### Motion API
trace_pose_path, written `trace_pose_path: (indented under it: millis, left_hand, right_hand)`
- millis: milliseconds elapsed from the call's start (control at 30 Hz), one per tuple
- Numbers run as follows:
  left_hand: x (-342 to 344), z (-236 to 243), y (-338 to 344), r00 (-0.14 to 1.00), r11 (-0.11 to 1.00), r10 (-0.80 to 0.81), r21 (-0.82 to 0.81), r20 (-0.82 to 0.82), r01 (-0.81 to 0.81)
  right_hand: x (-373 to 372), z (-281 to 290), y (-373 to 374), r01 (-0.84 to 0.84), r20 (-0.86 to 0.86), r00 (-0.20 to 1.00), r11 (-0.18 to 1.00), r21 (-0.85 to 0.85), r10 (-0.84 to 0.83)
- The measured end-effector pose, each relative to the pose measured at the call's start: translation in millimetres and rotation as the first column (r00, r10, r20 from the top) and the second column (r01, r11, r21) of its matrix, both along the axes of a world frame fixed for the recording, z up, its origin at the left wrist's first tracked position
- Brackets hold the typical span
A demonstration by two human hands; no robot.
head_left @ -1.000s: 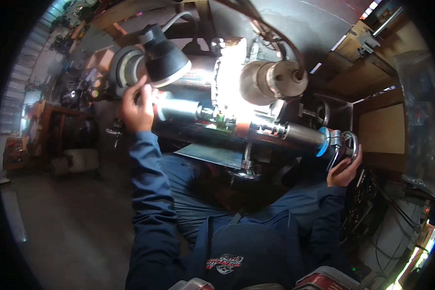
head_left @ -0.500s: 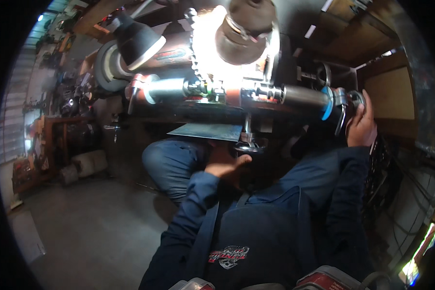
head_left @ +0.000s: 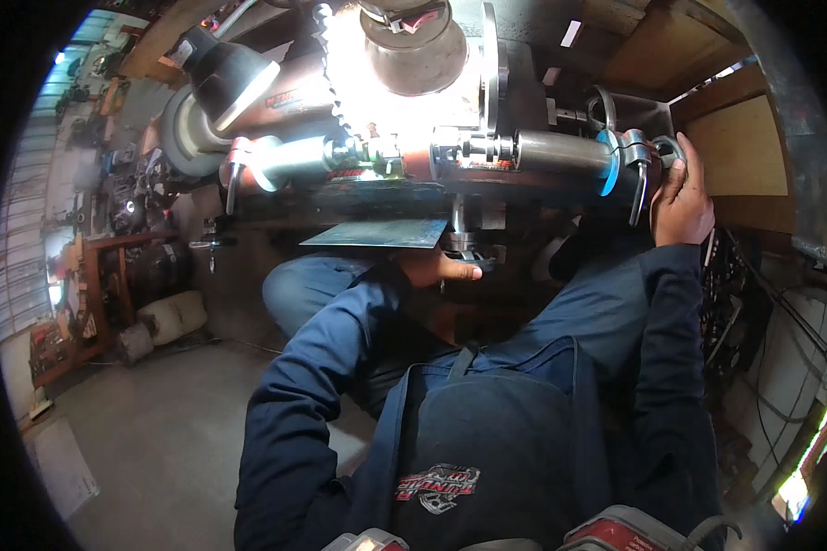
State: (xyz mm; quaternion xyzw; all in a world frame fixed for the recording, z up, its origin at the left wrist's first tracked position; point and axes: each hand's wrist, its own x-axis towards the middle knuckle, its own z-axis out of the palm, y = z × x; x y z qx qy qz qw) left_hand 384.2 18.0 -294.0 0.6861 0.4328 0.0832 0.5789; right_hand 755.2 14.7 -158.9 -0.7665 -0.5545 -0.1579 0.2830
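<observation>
In front of me is a bench machine with a horizontal shaft carrying metal cylinders (head_left: 560, 154). My right hand (head_left: 685, 204) is at its right end, fingers closed around a small round hand knob (head_left: 667, 151). A blue ring (head_left: 608, 163) and a clamp with a hanging lever (head_left: 640, 174) sit just left of that hand. Low at the middle, my left hand (head_left: 436, 268) grips a dark handwheel (head_left: 469, 250) on a short vertical stem, thumb stretched along its near edge. Its fingers are mostly hidden. A flat metal plate (head_left: 374, 233) juts out just above the left hand.
A black lamp (head_left: 225, 78) hangs over the machine's left side, near a round grey wheel (head_left: 188, 133). A bright light glares around a large round housing (head_left: 413, 55). Wooden shelving (head_left: 87, 285) stands at left, wooden panels (head_left: 744, 165) at right. Cables hang at lower right.
My left hand has risen from just below the handwheel and closed onto it. The right hand stays at its knob. The whole view has shifted slightly, moving the machine up and left.
</observation>
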Motion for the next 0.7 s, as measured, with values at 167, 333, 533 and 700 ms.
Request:
trace_pose_path:
  millis: [167,333,533,700]
  left_hand:
    - [-1.4,7.5,1.4,1.000,0.996,-0.016,-0.092,-0.010,0.015]
    - [-2.5,14.1,2.3,0.999,0.999,-0.011,0.032,-0.046,0.013]
    - [-2.7,35.6,1.6,0.997,0.999,0.032,-0.008,-0.066,-0.032]
    - [-35.6,130.2,-21.5,0.963,0.970,-0.149,0.157,-0.226,0.186]
  right_hand:
    - [-2.3,-2.3,-1.1,-0.021,-0.027,0.999,0.999,0.031,0.022]
    - [-2.4,-5.9,-0.9,-0.048,-0.021,0.999,0.995,0.083,0.049]
    - [-6.9,-4.6,0.7,-0.051,-0.039,0.998,0.996,0.072,0.054]
    - [-0.1,6.6,-0.5,-0.034,-0.032,0.999,0.999,-0.010,0.034]
